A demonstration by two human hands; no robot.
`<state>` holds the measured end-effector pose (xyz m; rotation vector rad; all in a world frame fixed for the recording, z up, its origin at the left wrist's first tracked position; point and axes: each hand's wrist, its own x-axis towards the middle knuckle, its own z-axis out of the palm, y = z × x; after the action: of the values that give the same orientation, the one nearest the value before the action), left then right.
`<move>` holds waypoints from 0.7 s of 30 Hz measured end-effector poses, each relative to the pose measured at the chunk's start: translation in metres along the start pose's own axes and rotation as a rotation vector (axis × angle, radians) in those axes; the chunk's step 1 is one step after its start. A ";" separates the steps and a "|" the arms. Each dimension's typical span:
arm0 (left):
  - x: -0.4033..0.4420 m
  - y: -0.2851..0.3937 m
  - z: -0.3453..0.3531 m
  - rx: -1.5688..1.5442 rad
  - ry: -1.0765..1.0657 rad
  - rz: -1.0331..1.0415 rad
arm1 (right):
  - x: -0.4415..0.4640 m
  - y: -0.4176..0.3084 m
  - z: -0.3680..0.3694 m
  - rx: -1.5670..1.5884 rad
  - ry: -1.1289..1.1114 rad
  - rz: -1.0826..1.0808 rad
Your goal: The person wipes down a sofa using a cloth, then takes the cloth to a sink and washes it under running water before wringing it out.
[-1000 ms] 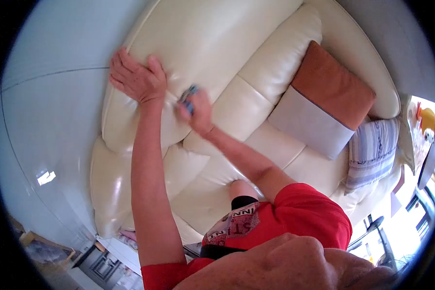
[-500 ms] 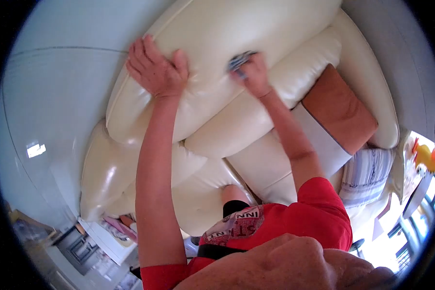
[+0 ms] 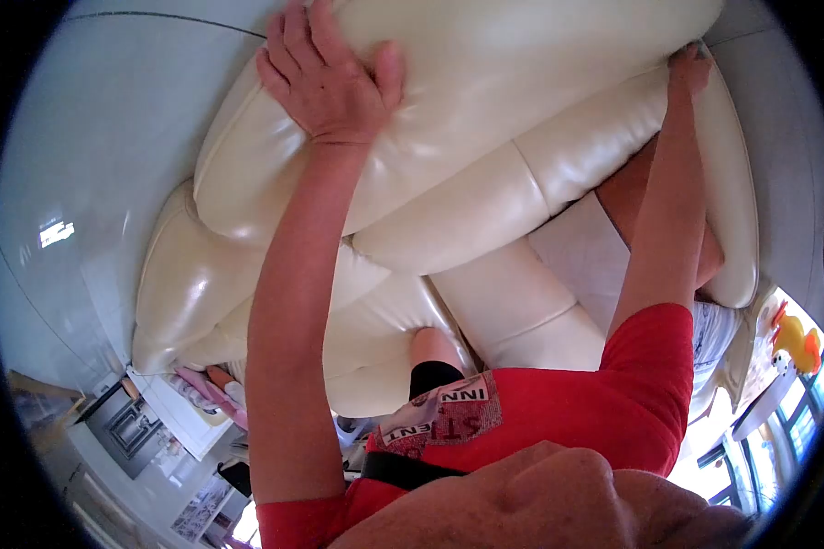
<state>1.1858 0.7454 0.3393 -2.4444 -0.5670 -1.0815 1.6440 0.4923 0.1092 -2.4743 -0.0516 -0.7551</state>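
My left hand [image 3: 334,87] lies with spread fingers on the top of the cream leather sofa back [image 3: 485,82], holding nothing. Far to the right, my right hand [image 3: 691,73] is closed at the corner where the backrest meets the sofa's arm. Only a small dark bit of the blue-grey cloth [image 3: 694,49] shows at its fingers; the rest is hidden. Below my right forearm, a brown and light grey cushion [image 3: 581,242] leans on the sofa, partly covered by the arm.
A striped cushion [image 3: 714,334] sits at the right end of the sofa. Beyond it are an orange and yellow toy [image 3: 796,345] and a bright window. A pale glossy wall or surface [image 3: 137,119] runs along the left. At lower left stands a white table [image 3: 178,416] with pink items.
My right hand has swept with the cloth from the left middle of the backrest to its far right corner. My left hand has shifted up and right in view, still flat.
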 end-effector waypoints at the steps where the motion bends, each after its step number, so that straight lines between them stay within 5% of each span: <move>1: 0.000 -0.001 0.001 0.003 -0.001 -0.004 | -0.010 0.018 0.008 -0.252 -0.235 -0.182; 2: 0.000 -0.001 0.002 -0.015 0.006 -0.007 | -0.022 0.028 0.013 -0.506 -0.467 -0.364; 5: 0.001 0.001 0.001 -0.016 0.008 -0.015 | -0.110 -0.017 -0.033 -0.384 -0.393 -0.245; 7: 0.000 -0.002 0.000 -0.007 -0.004 -0.006 | -0.146 -0.026 -0.047 -0.079 -0.252 -0.459; 10: -0.001 -0.001 0.002 -0.001 0.019 0.013 | -0.186 -0.049 -0.074 -0.012 -0.472 -0.459; 13: -0.001 0.000 0.002 0.016 0.070 0.056 | -0.267 -0.068 -0.095 0.064 -0.285 -0.511; 14: -0.001 -0.001 0.005 0.027 0.080 0.058 | -0.284 -0.084 -0.118 0.125 -0.545 -0.487; 19: -0.002 -0.001 0.007 0.133 0.063 0.054 | -0.383 -0.134 -0.168 0.255 -0.536 -0.531; 21: -0.002 -0.003 0.011 0.142 0.164 0.100 | -0.399 -0.147 -0.179 0.233 -0.747 -0.450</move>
<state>1.1891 0.7531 0.3318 -2.2133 -0.4489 -1.1471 1.1903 0.5724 0.0950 -2.3948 -0.9313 0.0595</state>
